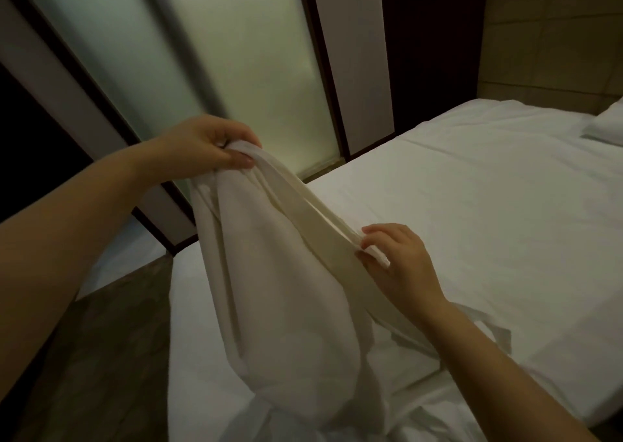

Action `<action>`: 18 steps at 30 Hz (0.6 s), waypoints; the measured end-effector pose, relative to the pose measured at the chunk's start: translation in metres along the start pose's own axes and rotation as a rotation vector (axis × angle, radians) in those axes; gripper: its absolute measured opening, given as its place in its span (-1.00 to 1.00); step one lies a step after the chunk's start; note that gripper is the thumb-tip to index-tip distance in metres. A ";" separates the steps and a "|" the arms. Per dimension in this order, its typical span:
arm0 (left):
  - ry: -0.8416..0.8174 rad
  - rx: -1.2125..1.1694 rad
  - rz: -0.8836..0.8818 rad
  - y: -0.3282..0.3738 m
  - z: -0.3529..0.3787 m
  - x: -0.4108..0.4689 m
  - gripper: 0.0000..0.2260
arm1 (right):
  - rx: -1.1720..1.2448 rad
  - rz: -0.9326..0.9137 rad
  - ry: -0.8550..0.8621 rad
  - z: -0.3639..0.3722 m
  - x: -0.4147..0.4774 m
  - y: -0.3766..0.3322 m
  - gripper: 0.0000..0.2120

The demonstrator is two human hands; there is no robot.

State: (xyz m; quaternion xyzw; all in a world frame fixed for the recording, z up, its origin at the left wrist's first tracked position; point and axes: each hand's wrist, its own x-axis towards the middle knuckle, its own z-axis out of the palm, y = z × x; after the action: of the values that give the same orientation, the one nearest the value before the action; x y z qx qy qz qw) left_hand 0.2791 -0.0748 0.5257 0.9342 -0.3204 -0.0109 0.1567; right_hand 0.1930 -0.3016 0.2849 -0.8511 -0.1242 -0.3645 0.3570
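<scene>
A white pillowcase (279,273) hangs over the near corner of the bed, bulging as if a pillow is inside it. My left hand (205,146) grips the bunched top of its opening, raised above the bed's edge. My right hand (394,263) pinches the other end of the opening's hem, lower and to the right. The hem runs taut between the two hands. The bottom of the pillowcase rests on crumpled white fabric at the bed's near edge.
The bed (472,199) is covered by a white sheet. A white pillow (606,123) lies at its far right. Frosted glass panels (236,70) in dark frames stand behind the bed. Brown floor (101,357) shows at the lower left.
</scene>
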 end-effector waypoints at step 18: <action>0.067 0.004 -0.056 -0.028 0.022 0.010 -0.81 | 0.015 0.051 -0.116 0.046 -0.047 -0.004 -0.65</action>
State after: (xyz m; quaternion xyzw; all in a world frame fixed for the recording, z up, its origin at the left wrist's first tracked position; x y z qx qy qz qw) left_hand 0.3013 -0.0666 0.4977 0.9429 -0.2889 0.0166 0.1649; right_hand 0.1822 -0.2640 0.2313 -0.8708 -0.1255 -0.3044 0.3650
